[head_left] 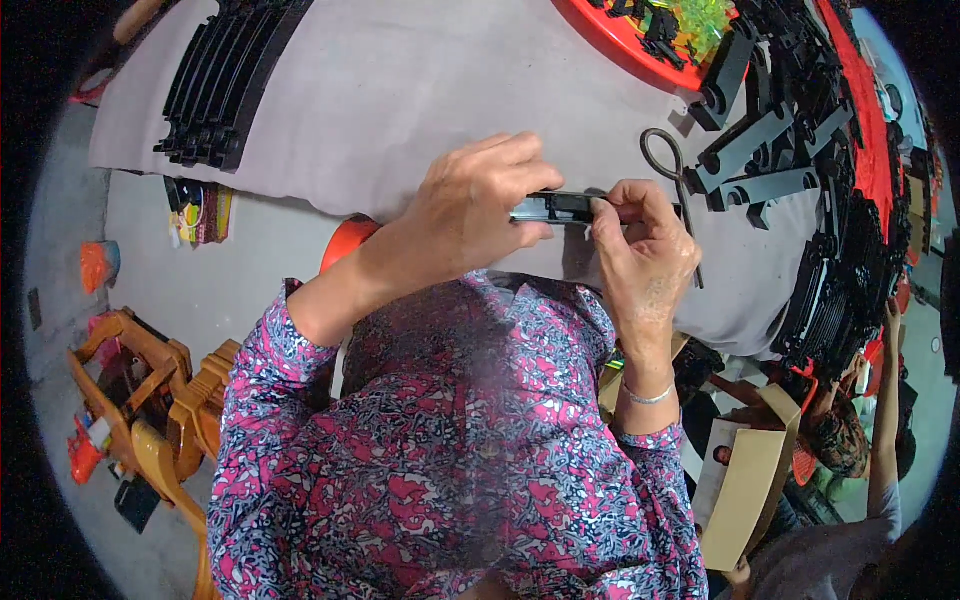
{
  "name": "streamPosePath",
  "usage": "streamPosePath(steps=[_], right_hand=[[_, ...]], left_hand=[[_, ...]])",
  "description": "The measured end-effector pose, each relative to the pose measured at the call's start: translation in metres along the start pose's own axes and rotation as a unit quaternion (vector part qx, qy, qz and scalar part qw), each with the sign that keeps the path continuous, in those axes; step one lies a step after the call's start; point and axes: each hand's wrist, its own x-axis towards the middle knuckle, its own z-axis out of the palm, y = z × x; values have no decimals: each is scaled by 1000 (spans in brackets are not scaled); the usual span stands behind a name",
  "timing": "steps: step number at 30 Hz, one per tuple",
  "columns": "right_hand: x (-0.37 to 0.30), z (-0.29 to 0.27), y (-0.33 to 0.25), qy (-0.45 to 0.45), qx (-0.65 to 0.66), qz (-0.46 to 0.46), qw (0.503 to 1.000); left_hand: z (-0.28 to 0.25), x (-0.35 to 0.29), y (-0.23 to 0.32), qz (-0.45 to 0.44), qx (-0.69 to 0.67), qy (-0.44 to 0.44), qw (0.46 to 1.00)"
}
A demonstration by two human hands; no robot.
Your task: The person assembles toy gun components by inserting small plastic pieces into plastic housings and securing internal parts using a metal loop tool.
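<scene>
A long, narrow black plastic part (pixel 558 208) is held level between my two hands, just over the near edge of the cloth-covered table (pixel 430 95). My left hand (pixel 485 195) grips its left end between thumb and fingers. At the other end, my right hand (pixel 648 235) pinches it with the thumb on the near face. The fingertips cover part of it. Right beside my right hand lies a thin dark tool with a looped handle (pixel 663 150), partly hidden. Beyond it are loose black plastic parts (pixel 755 180) in a jumbled heap.
A red tray (pixel 610 45) holds yellow-green translucent pieces and small black pieces. Similar black parts (pixel 225 85) stand in a row at far left. Wooden chairs (pixel 150 400) are at lower left, an open cardboard box (pixel 750 470) at lower right. Other people (pixel 840 540) sit along the right.
</scene>
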Motion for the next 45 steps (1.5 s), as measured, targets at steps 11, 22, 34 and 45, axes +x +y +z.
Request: streamPosePath(steps=[11,22,34,45], right_hand=[[2,-3,8,-8,87,40,995],[1,0,5,-17,113,36,993],[4,-4,-8,-19,-50,-14,998],[4,-6,-13,-30,-116,-26,992]], left_hand=[[-3,-2,-1,-11,-17,-22,1000],[0,-2,0,-30,-12,-20,999],[-5,-7,-1,-19,-45,-7,999],[2,-18,-8,105,116,-46,987]])
